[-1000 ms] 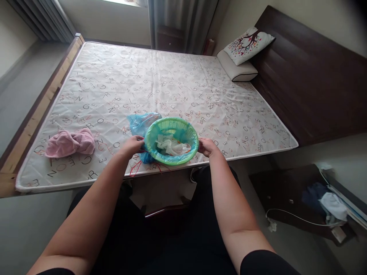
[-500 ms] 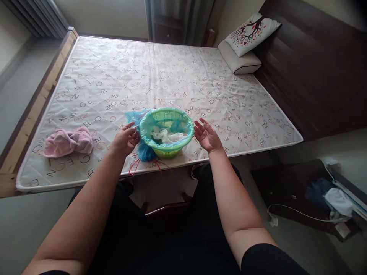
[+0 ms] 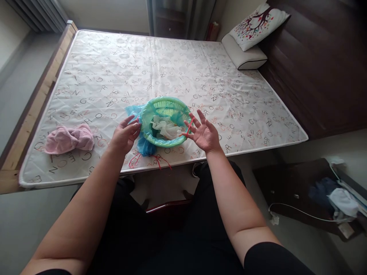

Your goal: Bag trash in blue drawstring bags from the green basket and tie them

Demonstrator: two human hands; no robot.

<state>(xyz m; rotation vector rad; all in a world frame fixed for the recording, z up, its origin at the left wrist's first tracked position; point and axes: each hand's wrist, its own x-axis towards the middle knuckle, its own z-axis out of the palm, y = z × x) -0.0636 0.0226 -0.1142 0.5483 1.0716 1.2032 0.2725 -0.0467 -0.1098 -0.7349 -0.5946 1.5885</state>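
Observation:
A light-green plastic basket point(image 3: 168, 101) lined with a translucent blue drawstring bag point(image 3: 147, 138) tilts toward me, its mouth facing up. Crumpled white tissue or plastic point(image 3: 168, 126) lies inside. At the right rim, a taut loop of red drawstring point(image 3: 190, 124) is hooked over the fingers of my right hand point(image 3: 206, 133), which are spread. My left hand point(image 3: 125, 133) is at the left rim with bent fingers, a bit of red string showing at the fingertips. Left of the basket, a bunched blue plastic bag point(image 3: 146, 148) with loose red strings touches the mattress.
A letter-printed mattress point(image 3: 114, 82) spreads in front of me. A pink fluffy cloth item point(image 3: 69, 138) lies on its left. At the far right are a tree-print pillow point(image 3: 256, 28) and a beige cushion point(image 3: 243, 53) against the dark headboard point(image 3: 321, 72). A dark nightstand point(image 3: 286, 187) stands at right.
The basket has tipped toward me and risen slightly. A red drawstring loop now stretches from the rim over my right fingers. Both hands stay at its sides; the view has shifted a little.

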